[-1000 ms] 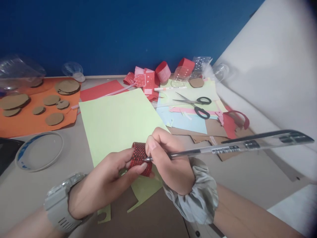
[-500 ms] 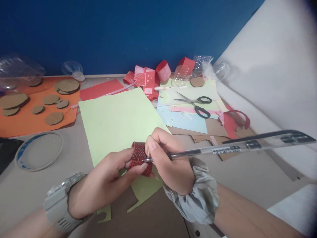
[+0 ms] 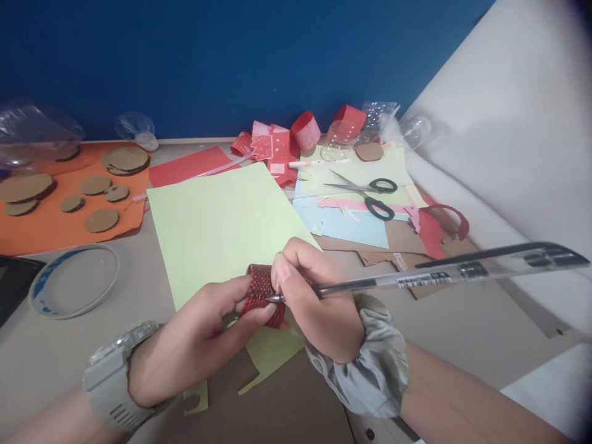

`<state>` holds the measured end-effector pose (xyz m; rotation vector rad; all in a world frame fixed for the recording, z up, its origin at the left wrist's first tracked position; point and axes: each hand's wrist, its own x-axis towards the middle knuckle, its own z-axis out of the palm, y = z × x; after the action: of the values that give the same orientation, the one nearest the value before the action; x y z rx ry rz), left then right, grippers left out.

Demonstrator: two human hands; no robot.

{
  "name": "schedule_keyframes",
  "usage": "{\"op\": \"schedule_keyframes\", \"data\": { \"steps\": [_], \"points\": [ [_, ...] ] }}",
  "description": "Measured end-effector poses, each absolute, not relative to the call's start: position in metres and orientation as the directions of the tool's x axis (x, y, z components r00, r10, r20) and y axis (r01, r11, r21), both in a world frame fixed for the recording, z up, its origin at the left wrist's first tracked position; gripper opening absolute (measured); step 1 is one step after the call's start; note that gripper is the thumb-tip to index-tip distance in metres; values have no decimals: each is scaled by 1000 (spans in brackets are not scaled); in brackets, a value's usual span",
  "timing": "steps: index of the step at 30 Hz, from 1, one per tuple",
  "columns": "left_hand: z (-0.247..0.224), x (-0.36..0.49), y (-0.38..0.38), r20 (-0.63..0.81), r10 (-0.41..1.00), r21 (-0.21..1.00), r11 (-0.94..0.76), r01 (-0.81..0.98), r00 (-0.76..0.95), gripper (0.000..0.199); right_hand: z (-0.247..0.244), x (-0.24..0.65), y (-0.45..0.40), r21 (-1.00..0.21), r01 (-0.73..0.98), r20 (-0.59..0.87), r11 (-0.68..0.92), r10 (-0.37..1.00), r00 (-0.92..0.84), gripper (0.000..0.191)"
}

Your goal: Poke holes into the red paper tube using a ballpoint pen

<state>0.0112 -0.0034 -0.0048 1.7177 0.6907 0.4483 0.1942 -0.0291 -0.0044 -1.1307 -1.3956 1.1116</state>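
Note:
Between the thumb and fingers of my left hand (image 3: 208,327) is a small red paper ring (image 3: 263,287) covered in dark dots and lines. My right hand (image 3: 314,296) is closed around a clear-barrelled pen (image 3: 383,282), whose tip touches the ring's outer face near my left thumb. Part of the ring's right side is hidden behind my right fingers. Under both hands lies a light green paper sheet (image 3: 222,216), with a cut green piece (image 3: 272,354) nearer to me.
Scissors (image 3: 365,194) rest on coloured papers at the right. Red paper rings (image 3: 306,131) and a clear plastic cup (image 3: 340,139) stand at the back. Cardboard discs (image 3: 102,220) lie on orange paper (image 3: 32,237) at the left, near a tape roll (image 3: 115,277).
Hardly anything differs. Both hands hold the same pose with the pen tip on the ring; the whole view has shifted very slightly.

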Motion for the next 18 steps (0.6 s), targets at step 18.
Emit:
{"op": "schedule_keyframes", "data": {
  "steps": [18],
  "points": [
    [-9,11,-4,-79,659,972,-116,205,748,19,-1,192,-29,-984,130,115,119,992,-43,34]
  ]
}}
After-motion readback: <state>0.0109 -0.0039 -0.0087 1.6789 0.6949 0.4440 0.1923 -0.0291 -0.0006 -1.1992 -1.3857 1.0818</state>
